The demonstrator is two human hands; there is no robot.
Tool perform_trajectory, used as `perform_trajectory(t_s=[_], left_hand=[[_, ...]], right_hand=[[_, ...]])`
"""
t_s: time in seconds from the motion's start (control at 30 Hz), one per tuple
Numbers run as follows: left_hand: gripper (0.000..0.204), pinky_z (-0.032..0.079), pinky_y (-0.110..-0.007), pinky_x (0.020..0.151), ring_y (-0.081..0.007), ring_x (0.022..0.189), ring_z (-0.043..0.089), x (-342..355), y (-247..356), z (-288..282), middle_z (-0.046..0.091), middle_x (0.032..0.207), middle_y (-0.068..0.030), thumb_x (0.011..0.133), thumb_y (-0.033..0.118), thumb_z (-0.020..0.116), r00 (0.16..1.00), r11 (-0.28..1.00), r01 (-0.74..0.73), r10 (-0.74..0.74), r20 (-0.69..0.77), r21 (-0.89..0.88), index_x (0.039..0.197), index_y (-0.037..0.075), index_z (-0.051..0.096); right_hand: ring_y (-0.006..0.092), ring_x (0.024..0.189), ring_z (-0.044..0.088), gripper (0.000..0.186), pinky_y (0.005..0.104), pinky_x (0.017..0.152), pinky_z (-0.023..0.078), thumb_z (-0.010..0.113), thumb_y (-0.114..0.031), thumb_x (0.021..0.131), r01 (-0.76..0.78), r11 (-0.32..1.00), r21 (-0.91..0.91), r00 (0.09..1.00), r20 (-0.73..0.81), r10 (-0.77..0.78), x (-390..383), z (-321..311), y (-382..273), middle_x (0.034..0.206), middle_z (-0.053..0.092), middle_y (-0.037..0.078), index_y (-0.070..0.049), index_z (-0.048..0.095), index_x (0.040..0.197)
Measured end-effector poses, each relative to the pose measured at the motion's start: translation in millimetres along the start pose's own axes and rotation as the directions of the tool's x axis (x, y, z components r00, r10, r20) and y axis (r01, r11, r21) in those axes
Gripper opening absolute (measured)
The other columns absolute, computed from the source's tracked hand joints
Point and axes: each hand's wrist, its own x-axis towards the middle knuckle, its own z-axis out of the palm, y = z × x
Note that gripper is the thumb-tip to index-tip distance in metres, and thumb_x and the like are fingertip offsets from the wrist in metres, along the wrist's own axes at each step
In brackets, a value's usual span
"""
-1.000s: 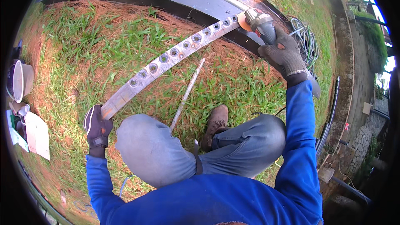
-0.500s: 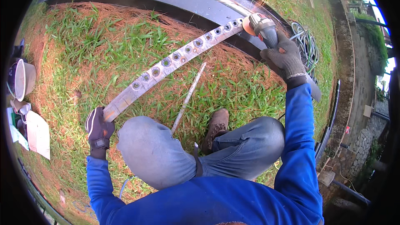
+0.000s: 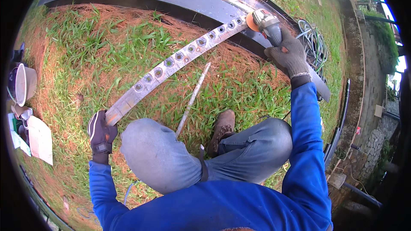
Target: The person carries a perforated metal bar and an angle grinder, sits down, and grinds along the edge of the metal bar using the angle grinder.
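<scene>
Left arm (image 3: 102, 182) was kinda low with the gloved left hand (image 3: 102, 131) curled into a grip, while the right arm (image 3: 307, 132) stretched way further out, gloved right hand (image 3: 291, 56) wrapped round too.

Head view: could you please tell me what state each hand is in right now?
Left hand: closed, holding the strip's near end.
Right hand: closed, holding the grinder.

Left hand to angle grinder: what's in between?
The long metal bar with its row of holes, per the head view. The left hand holds its near end; the orange disc of the angle grinder is at its far end.
</scene>
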Motion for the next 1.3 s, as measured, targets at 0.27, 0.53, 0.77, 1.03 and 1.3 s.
perform_trajectory(t_s=[0.27, 0.53, 0.77, 1.03, 1.3], left_hand=[[0.018, 0.052, -0.053, 0.069, -0.0473, 0.078, 0.066, 1, -2, 2, 0.064, 0.082, -0.0193, 0.084, 0.010, 0.079, 1.000, 1.000, -0.022, 0.022, -0.005, 0.007, 0.091, 0.006, 0.064], [0.018, 0.051, -0.054, 0.068, -0.0485, 0.078, 0.065, 3, -2, 1, 0.062, 0.081, -0.0202, 0.084, 0.010, 0.079, 0.999, 1.000, 0.012, -0.012, 0.029, -0.002, 0.091, 0.005, 0.062], [0.019, 0.050, -0.053, 0.068, -0.0491, 0.077, 0.063, 1, -5, 5, 0.061, 0.081, -0.0209, 0.084, 0.010, 0.078, 1.000, 0.999, -0.025, 0.025, -0.010, 0.025, 0.090, 0.004, 0.061], [0.017, 0.051, -0.051, 0.069, -0.0479, 0.077, 0.063, 3, 0, 3, 0.063, 0.083, -0.0215, 0.085, 0.010, 0.077, 1.000, 0.998, 0.028, -0.028, 0.000, -0.048, 0.092, 0.003, 0.063], [0.019, 0.050, -0.051, 0.069, -0.0477, 0.076, 0.064, 2, -2, 4, 0.062, 0.082, -0.0200, 0.082, 0.009, 0.079, 1.000, 1.000, 0.011, -0.011, 0.028, 0.000, 0.091, 0.005, 0.063]], right_hand=[[0.0450, 0.124, 0.079, 0.096, 0.0547, 0.105, 0.062, 0.100, -0.037, 0.074, 0.004, 0.999, -0.032, 1.000, 0.025, -0.003, 2, -2, 0, 0.131, 0.082, 0.023, -0.016, 0.059, 0.158], [0.0452, 0.125, 0.078, 0.096, 0.0556, 0.105, 0.062, 0.100, -0.036, 0.075, 0.020, 1.000, 0.000, 1.000, 0.005, -0.020, 0, -2, -1, 0.131, 0.082, 0.023, -0.014, 0.058, 0.158], [0.0428, 0.127, 0.077, 0.086, 0.0540, 0.109, 0.061, 0.101, -0.038, 0.072, 0.042, 0.998, 0.053, 0.998, 0.044, -0.044, -5, -2, 0, 0.132, 0.081, 0.024, -0.012, 0.067, 0.147], [0.0429, 0.130, 0.076, 0.089, 0.0517, 0.109, 0.061, 0.100, -0.036, 0.072, 0.129, 0.983, 0.128, 0.991, 0.025, -0.133, -16, 2, 1, 0.137, 0.080, 0.022, -0.013, 0.067, 0.151], [0.0420, 0.132, 0.076, 0.095, 0.0513, 0.111, 0.060, 0.099, -0.035, 0.071, 0.088, 0.989, 0.123, 0.989, 0.108, -0.102, -15, -2, -2, 0.141, 0.080, 0.020, -0.014, 0.065, 0.157]])
